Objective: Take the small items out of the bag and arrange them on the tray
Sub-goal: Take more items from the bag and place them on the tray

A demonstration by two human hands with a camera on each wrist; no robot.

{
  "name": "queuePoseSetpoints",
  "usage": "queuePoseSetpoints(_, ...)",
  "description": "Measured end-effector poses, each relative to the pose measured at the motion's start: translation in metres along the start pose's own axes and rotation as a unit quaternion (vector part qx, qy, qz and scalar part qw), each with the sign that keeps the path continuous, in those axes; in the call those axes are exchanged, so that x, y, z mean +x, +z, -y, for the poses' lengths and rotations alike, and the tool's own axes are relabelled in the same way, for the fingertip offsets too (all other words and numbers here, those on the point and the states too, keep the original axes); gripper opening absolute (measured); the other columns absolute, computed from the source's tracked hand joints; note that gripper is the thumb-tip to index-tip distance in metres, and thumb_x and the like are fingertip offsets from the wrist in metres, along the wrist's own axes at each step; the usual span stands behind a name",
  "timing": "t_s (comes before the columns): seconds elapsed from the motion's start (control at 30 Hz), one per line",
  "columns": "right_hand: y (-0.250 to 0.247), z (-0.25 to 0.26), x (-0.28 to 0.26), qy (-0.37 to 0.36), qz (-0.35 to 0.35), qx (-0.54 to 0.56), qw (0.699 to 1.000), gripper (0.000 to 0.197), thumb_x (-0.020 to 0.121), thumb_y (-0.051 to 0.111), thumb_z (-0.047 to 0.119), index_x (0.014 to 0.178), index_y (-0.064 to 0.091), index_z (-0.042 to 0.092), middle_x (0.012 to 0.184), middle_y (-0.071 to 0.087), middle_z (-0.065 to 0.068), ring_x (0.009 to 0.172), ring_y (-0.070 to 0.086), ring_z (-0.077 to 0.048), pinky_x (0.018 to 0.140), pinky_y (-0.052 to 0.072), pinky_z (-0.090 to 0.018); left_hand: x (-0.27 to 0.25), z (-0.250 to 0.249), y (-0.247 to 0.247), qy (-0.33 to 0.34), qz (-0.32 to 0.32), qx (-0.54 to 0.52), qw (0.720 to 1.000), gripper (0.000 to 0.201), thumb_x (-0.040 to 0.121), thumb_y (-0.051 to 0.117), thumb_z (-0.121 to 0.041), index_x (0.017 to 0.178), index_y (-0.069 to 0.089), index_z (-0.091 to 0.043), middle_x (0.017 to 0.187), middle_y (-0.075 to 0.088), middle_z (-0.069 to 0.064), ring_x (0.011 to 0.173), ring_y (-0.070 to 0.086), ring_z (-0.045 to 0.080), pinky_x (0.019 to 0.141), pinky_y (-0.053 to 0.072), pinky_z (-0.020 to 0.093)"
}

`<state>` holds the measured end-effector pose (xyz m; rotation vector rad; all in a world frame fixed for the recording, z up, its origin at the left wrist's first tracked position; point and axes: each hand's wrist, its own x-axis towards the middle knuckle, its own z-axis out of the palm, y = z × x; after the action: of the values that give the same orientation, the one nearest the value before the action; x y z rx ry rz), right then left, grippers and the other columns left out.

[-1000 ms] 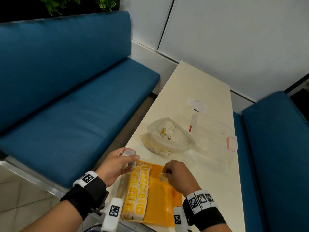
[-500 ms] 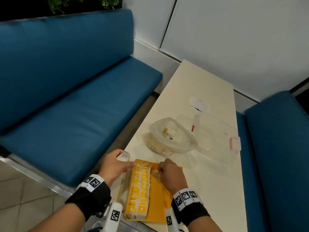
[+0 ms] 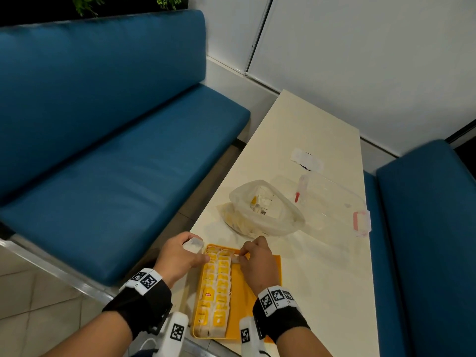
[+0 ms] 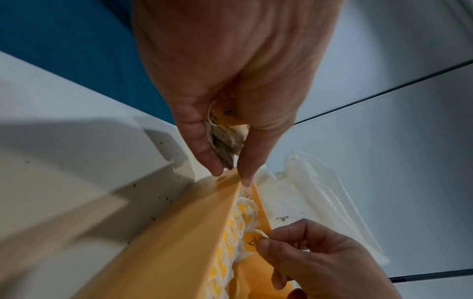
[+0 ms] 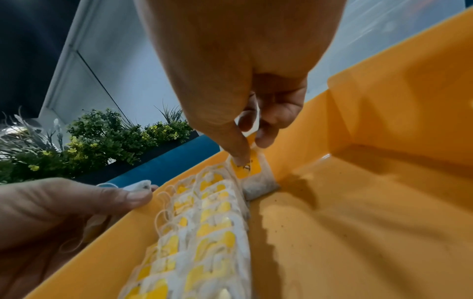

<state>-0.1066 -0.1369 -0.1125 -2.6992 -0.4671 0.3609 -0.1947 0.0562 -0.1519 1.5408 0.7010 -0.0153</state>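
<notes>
Two rows of tea bags [image 3: 216, 287] are lying along the tray's [image 3: 268, 269] left side. At their 12 o'clock end the right hand [image 3: 257, 261] is pinching one bag [image 5: 252, 172]; the left hand [image 3: 177, 256] is gripping several bags [image 4: 224, 139] at the tray's 10 o'clock corner. Beyond, at 1 o'clock, the plastic bag [image 3: 283, 222] is sitting open.

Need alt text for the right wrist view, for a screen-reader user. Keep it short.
The right hand pinches a white tea bag with a yellow tag, setting it down at the far end of the rows of matching tea bags in the orange plastic tray. The left hand holds another tea bag at the tray's rim.
</notes>
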Motion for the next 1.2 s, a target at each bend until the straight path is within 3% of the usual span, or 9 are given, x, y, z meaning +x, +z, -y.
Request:
queuePoseSetpoints(0.23, -0.001, 0.006, 0.005, 0.019, -0.007, -0.029, 0.999, 0.007, 0.090, 0.064, 0.022, 0.091, 0.058, 0.018, 0.104, 0.050, 0.001, 0.080, 0.060, -0.023, 0.067, 0.051, -0.037, 0.001, -0.002, -0.001, 0.002, 0.013, 0.007, 1.000, 0.040, 0.062, 0.097, -0.012, 0.092, 0.073, -0.021, 0.092, 0.075, 0.002, 0.088, 0.072, 0.026, 0.077, 0.064, 0.043)
queuePoseSetpoints(0.53, -0.004, 0.005, 0.008, 0.023, 0.007, -0.025, 0.999, 0.016, 0.088, 0.064, 0.025, 0.102, 0.058, 0.020, 0.110, 0.052, 0.001, 0.088, 0.060, -0.020, 0.072, 0.049, -0.032, -0.002, -0.007, -0.004, -0.005, 0.028, 0.006, 1.000, 0.042, 0.060, 0.097, -0.009, 0.095, 0.073, -0.017, 0.095, 0.074, 0.006, 0.092, 0.071, 0.028, 0.069, 0.061, 0.032)
queuePoseSetpoints(0.67, -0.007, -0.003, 0.004, 0.005, -0.006, 0.010, 1.000, 0.018, 0.088, 0.066, 0.022, 0.105, 0.062, 0.021, 0.111, 0.054, 0.002, 0.092, 0.059, -0.016, 0.079, 0.053, -0.032, -0.006, -0.014, -0.009, -0.044, 0.043, -0.074, 0.995, 0.046, 0.061, 0.096, -0.004, 0.100, 0.073, -0.012, 0.098, 0.073, 0.011, 0.090, 0.072, 0.028, 0.076, 0.064, 0.040)
queuePoseSetpoints(0.77, -0.011, -0.009, 0.000, -0.001, -0.009, 0.032, 0.999, 0.022, 0.088, 0.067, 0.016, 0.109, 0.064, 0.020, 0.113, 0.055, 0.001, 0.093, 0.059, -0.015, 0.081, 0.051, -0.026, -0.009, -0.024, -0.014, -0.059, 0.060, -0.145, 0.986, 0.048, 0.064, 0.093, 0.000, 0.106, 0.071, -0.007, 0.098, 0.071, 0.012, 0.088, 0.071, 0.026, 0.072, 0.062, 0.034)
queuePoseSetpoints(0.83, -0.015, -0.010, -0.004, -0.005, -0.016, 0.054, 0.998, 0.024, 0.087, 0.066, 0.013, 0.109, 0.064, 0.021, 0.112, 0.055, 0.003, 0.091, 0.059, -0.013, 0.081, 0.051, -0.024, -0.011, -0.029, -0.017, -0.062, 0.081, -0.177, 0.979, 0.054, 0.062, 0.095, -0.008, 0.109, 0.070, -0.005, 0.096, 0.072, 0.013, 0.087, 0.072, 0.023, 0.073, 0.061, 0.031)
queuePoseSetpoints(0.9, -0.021, -0.008, -0.008, -0.016, -0.027, 0.074, 0.997, 0.023, 0.088, 0.066, 0.013, 0.108, 0.063, 0.024, 0.110, 0.055, 0.007, 0.085, 0.060, -0.010, 0.079, 0.052, -0.025, -0.011, -0.033, -0.018, -0.066, 0.107, -0.198, 0.972, 0.061, 0.059, 0.098, -0.028, 0.109, 0.070, -0.005, 0.099, 0.074, 0.015, 0.089, 0.073, 0.024, 0.077, 0.061, 0.033)
queuePoseSetpoints(0.97, -0.028, -0.001, -0.010, -0.036, -0.043, 0.098, 0.994, 0.020, 0.089, 0.066, 0.014, 0.104, 0.064, 0.026, 0.107, 0.055, 0.009, 0.078, 0.060, -0.007, 0.077, 0.052, -0.024, -0.014, -0.041, -0.016, -0.083, 0.127, -0.234, 0.960, 0.057, 0.070, 0.089, -0.046, 0.106, 0.071, -0.006, 0.098, 0.073, 0.015, 0.088, 0.072, 0.024, 0.084, 0.061, 0.039)
queuePoseSetpoints(1.03, -0.035, 0.009, -0.012, -0.065, -0.052, 0.134, 0.987, 0.021, 0.089, 0.067, 0.012, 0.100, 0.064, 0.030, 0.105, 0.057, 0.011, 0.081, 0.060, -0.005, 0.076, 0.051, -0.019, -0.018, -0.051, -0.011, -0.119, 0.130, -0.277, 0.945, 0.049, 0.085, 0.071, -0.053, 0.102, 0.072, -0.007, 0.091, 0.072, 0.014, 0.083, 0.071, 0.025, 0.088, 0.058, 0.043)
queuePoseSetpoints(1.2, -0.048, 0.036, -0.021, -0.158, -0.030, 0.188, 0.969, 0.028, 0.087, 0.068, 0.008, 0.104, 0.069, 0.031, 0.103, 0.058, 0.014, 0.081, 0.061, -0.008, 0.074, 0.047, -0.011, -0.026, -0.066, 0.004, -0.162, 0.142, -0.261, 0.941, 0.069, 0.102, 0.038, -0.061, 0.111, 0.073, -0.003, 0.099, 0.075, 0.021, 0.086, 0.073, 0.030, 0.085, 0.059, 0.045)
